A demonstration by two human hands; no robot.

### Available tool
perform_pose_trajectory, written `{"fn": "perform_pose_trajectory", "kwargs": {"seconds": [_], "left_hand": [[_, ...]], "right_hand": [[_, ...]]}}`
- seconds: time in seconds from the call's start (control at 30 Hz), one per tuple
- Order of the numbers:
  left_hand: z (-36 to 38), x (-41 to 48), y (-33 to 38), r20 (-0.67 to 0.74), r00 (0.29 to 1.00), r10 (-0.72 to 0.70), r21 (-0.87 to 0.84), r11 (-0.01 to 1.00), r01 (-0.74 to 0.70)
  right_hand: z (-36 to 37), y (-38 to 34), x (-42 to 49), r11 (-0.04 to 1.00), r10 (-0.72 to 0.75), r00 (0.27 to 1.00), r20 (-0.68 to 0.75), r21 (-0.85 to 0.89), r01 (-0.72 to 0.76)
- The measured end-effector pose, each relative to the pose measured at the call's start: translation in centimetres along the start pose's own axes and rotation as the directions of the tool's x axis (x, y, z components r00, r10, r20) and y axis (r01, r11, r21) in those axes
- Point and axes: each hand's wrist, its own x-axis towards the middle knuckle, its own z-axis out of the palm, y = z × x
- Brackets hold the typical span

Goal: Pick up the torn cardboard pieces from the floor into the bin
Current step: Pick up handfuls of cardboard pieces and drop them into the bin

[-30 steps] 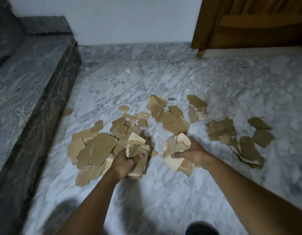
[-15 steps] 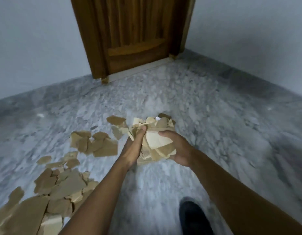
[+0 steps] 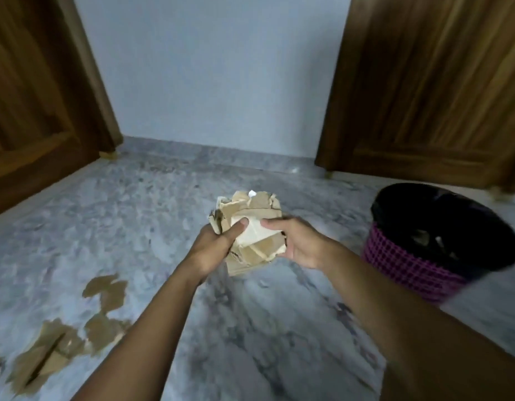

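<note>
Both hands met at the centre of the frame around one bundle of torn cardboard pieces. The left hand gripped the bundle's left side, its fingers curled behind and its thumb pressed across the front. The right hand gripped the right side in the same way, with its thumb on a pale piece at the front. The bundle was held above the floor, clear of it, and to the left of the bin.

One bin stood at the right of the frame, near the right hand. It had a pink mesh wall and a black liner folded over its rim. A few pale scraps showed inside, too dim to count.

More torn cardboard pieces lay loose on the marble floor in the lower left corner. Blur merged them, so no exact count was possible.

Two wooden doors showed, one at the upper left and one at the upper right, with a pale wall between them.
</note>
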Motion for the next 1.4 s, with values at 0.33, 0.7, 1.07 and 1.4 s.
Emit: {"fn": "perform_pose_trajectory", "kwargs": {"seconds": [0.33, 0.7, 1.07, 1.4], "left_hand": [[26.1, 12.6, 6.6, 0.300, 0.953, -0.037, 0.073, 0.997, 0.016], [37.8, 18.6, 4.4, 0.336, 0.920, -0.200, 0.226, 0.966, 0.128], [19.9, 13.7, 5.2, 0.001, 0.999, -0.045, 0.167, 0.985, 0.044], [-12.0, -7.2, -2.8, -0.580, 0.811, -0.080, 0.239, 0.934, 0.264]], "right_hand": [[-23.9, -4.8, -5.4, 0.977, -0.141, 0.795, -0.590, 0.047, 0.208], [-36.9, -3.8, -10.2, 0.893, -0.069, 0.650, -0.757, -0.336, -0.298], [-24.4, -5.9, -2.8, 0.735, -0.287, 0.809, -0.514, -0.659, -0.158], [13.3, 3.0, 5.6, 0.528, -0.144, 0.958, 0.247, -0.800, 0.285]]}}
